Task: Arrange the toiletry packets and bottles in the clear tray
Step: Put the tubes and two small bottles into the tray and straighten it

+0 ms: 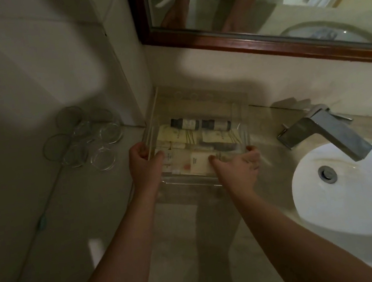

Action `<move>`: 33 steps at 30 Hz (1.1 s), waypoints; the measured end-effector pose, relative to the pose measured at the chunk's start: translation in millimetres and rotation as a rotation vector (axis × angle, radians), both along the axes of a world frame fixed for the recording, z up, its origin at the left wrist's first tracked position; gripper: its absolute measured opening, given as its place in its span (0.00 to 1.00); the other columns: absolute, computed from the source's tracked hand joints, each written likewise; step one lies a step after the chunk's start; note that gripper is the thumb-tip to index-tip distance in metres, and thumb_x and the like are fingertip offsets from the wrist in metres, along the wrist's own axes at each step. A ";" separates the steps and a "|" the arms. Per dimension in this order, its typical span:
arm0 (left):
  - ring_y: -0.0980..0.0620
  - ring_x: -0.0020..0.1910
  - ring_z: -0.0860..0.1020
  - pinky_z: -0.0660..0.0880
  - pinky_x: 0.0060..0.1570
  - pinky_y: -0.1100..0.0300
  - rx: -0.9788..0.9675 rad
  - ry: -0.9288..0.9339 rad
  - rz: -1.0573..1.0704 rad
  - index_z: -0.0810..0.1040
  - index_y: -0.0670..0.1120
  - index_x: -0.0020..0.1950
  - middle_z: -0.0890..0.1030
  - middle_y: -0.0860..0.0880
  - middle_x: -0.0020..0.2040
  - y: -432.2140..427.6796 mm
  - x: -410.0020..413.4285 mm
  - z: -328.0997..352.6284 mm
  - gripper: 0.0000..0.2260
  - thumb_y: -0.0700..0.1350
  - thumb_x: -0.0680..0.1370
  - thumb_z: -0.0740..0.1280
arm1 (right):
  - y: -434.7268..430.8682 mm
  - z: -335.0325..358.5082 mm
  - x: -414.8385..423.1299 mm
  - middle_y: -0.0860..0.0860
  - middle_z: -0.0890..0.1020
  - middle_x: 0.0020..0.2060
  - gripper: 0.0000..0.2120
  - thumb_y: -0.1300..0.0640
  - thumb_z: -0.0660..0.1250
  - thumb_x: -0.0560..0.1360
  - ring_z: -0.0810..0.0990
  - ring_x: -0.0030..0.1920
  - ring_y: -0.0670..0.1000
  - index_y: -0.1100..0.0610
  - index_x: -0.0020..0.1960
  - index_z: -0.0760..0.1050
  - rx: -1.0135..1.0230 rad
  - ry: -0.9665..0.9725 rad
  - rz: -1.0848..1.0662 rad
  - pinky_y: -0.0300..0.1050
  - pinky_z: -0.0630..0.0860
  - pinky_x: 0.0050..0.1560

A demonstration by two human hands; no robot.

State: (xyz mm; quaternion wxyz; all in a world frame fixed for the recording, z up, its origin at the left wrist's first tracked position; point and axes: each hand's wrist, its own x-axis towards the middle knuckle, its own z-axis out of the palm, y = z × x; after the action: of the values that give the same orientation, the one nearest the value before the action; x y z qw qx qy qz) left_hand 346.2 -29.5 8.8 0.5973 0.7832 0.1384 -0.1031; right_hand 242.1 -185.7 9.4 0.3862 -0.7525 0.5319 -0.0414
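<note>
The clear tray (190, 182) sits on the counter in the corner below the mirror. Inside lie two small bottles with dark caps (185, 124) along the back, and several cream packets (174, 134) and a square cream packet (199, 163) toward the front. My left hand (143, 162) grips the tray's left front edge, thumb inside over a packet. My right hand (237, 166) holds the tray's right front corner, fingers wrapped over the rim.
Two clear glasses on glass coasters (87, 140) stand to the left of the tray. A chrome faucet (322, 131) and white sink basin (354, 189) are on the right. The wood-framed mirror (262, 44) hangs above. Walls close in behind and to the left.
</note>
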 end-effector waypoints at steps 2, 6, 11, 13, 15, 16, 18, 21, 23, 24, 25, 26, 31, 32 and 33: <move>0.54 0.46 0.79 0.75 0.42 0.62 -0.008 -0.005 0.004 0.72 0.47 0.60 0.80 0.49 0.51 -0.3 1.5 -0.5 0.21 0.39 0.68 0.71 | -1.2 -1.8 2.7 0.60 0.62 0.70 0.49 0.42 0.75 0.66 0.62 0.71 0.62 0.57 0.73 0.50 0.016 -0.008 -0.021 0.56 0.63 0.71; 0.61 0.48 0.77 0.74 0.45 0.67 -0.026 -0.029 -0.076 0.69 0.49 0.66 0.74 0.49 0.60 13.6 -7.5 -10.3 0.29 0.37 0.67 0.73 | -6.8 -6.4 -1.8 0.59 0.61 0.70 0.48 0.41 0.74 0.67 0.62 0.70 0.62 0.57 0.74 0.50 0.035 -0.027 0.019 0.55 0.65 0.70; 0.53 0.66 0.73 0.74 0.63 0.49 0.100 -0.016 -0.432 0.53 0.62 0.74 0.70 0.52 0.71 32.2 -25.2 -25.3 0.48 0.44 0.63 0.78 | -15.5 -9.2 -17.5 0.60 0.63 0.71 0.48 0.42 0.76 0.65 0.67 0.70 0.61 0.45 0.72 0.46 0.163 -0.159 0.067 0.58 0.69 0.69; 0.51 0.72 0.65 0.67 0.69 0.50 0.231 -0.034 -0.500 0.46 0.59 0.76 0.62 0.50 0.75 30.2 -26.9 -22.4 0.52 0.46 0.64 0.79 | -17.6 -8.3 -25.5 0.60 0.61 0.72 0.52 0.41 0.78 0.63 0.66 0.71 0.61 0.42 0.72 0.44 0.192 -0.177 0.136 0.61 0.68 0.69; 0.50 0.73 0.64 0.67 0.69 0.49 0.224 -0.027 -0.488 0.43 0.61 0.76 0.61 0.50 0.76 28.6 -26.8 -21.5 0.54 0.47 0.64 0.79 | -18.0 -6.3 -36.7 0.59 0.57 0.74 0.57 0.42 0.80 0.61 0.63 0.73 0.60 0.43 0.74 0.42 0.146 -0.123 0.246 0.61 0.65 0.71; 0.50 0.73 0.65 0.67 0.69 0.48 0.215 -0.031 -0.474 0.43 0.62 0.75 0.61 0.51 0.76 28.4 -26.7 -22.3 0.54 0.47 0.64 0.79 | -17.5 -5.9 -42.0 0.57 0.54 0.75 0.59 0.43 0.80 0.60 0.60 0.74 0.59 0.45 0.75 0.41 0.100 -0.078 0.301 0.60 0.64 0.72; 0.50 0.73 0.63 0.65 0.70 0.52 0.244 -0.072 -0.445 0.44 0.60 0.76 0.59 0.50 0.76 26.7 -27.0 -21.3 0.54 0.46 0.64 0.80 | -15.4 -6.4 -49.5 0.55 0.51 0.75 0.62 0.44 0.81 0.59 0.56 0.75 0.58 0.46 0.76 0.40 -0.004 -0.004 0.391 0.59 0.61 0.74; 0.50 0.74 0.60 0.64 0.71 0.53 0.281 -0.133 -0.416 0.45 0.57 0.77 0.55 0.49 0.77 21.5 -23.0 -19.9 0.54 0.46 0.63 0.80 | -14.4 -9.7 -48.5 0.53 0.53 0.75 0.60 0.44 0.81 0.61 0.55 0.75 0.57 0.45 0.76 0.41 -0.095 -0.029 0.429 0.57 0.60 0.74; 0.50 0.74 0.60 0.63 0.71 0.55 0.290 -0.153 -0.422 0.46 0.56 0.77 0.56 0.48 0.77 19.0 -19.7 -20.0 0.54 0.46 0.63 0.80 | -17.0 -10.1 -43.2 0.53 0.54 0.75 0.58 0.44 0.80 0.62 0.56 0.75 0.57 0.45 0.76 0.42 -0.130 -0.064 0.408 0.57 0.61 0.74; 0.51 0.74 0.60 0.63 0.71 0.55 0.290 -0.156 -0.418 0.46 0.55 0.77 0.57 0.48 0.77 18.1 -17.9 -21.4 0.54 0.46 0.63 0.80 | -18.8 -10.2 -41.0 0.54 0.55 0.74 0.57 0.44 0.79 0.62 0.57 0.75 0.57 0.46 0.76 0.42 -0.149 -0.068 0.408 0.57 0.61 0.74; 0.51 0.74 0.60 0.62 0.71 0.55 0.286 -0.156 -0.410 0.46 0.55 0.77 0.57 0.48 0.77 17.2 -15.9 -22.6 0.54 0.47 0.63 0.80 | -20.1 -10.1 -38.7 0.54 0.56 0.74 0.57 0.44 0.79 0.63 0.57 0.75 0.57 0.47 0.76 0.42 -0.172 -0.071 0.415 0.56 0.60 0.74; 0.51 0.74 0.61 0.63 0.71 0.55 0.285 -0.155 -0.401 0.46 0.56 0.77 0.58 0.48 0.77 16.1 -14.3 -23.6 0.54 0.47 0.63 0.80 | -20.7 -9.3 -36.5 0.55 0.57 0.74 0.56 0.44 0.79 0.63 0.57 0.75 0.58 0.48 0.76 0.43 -0.186 -0.068 0.420 0.55 0.60 0.73; 0.47 0.72 0.64 0.65 0.71 0.50 0.315 -0.157 -0.331 0.48 0.53 0.77 0.60 0.45 0.74 7.8 -9.2 -28.9 0.54 0.47 0.62 0.81 | -22.9 -7.7 -30.9 0.58 0.59 0.73 0.55 0.43 0.78 0.64 0.58 0.74 0.59 0.52 0.77 0.45 -0.224 -0.076 0.408 0.56 0.62 0.71; 0.46 0.72 0.64 0.65 0.71 0.50 0.325 -0.162 -0.320 0.49 0.51 0.77 0.61 0.44 0.74 6.2 -7.8 -29.8 0.54 0.47 0.61 0.81 | -23.5 -8.0 -29.4 0.58 0.59 0.73 0.55 0.43 0.78 0.64 0.58 0.73 0.59 0.52 0.77 0.45 -0.224 -0.072 0.403 0.55 0.62 0.71; 0.46 0.72 0.64 0.64 0.71 0.51 0.329 -0.170 -0.307 0.50 0.51 0.77 0.61 0.44 0.74 4.9 -6.2 -31.0 0.54 0.48 0.61 0.81 | -24.4 -8.6 -27.7 0.58 0.59 0.73 0.56 0.43 0.78 0.64 0.58 0.73 0.59 0.52 0.77 0.44 -0.222 -0.068 0.395 0.55 0.62 0.71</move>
State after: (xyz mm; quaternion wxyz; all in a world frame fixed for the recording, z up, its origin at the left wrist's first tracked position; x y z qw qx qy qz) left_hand 340.0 -24.6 -22.2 0.4483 0.8878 -0.0184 -0.1025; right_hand 214.4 -210.0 0.8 0.3193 -0.8780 0.3532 -0.0488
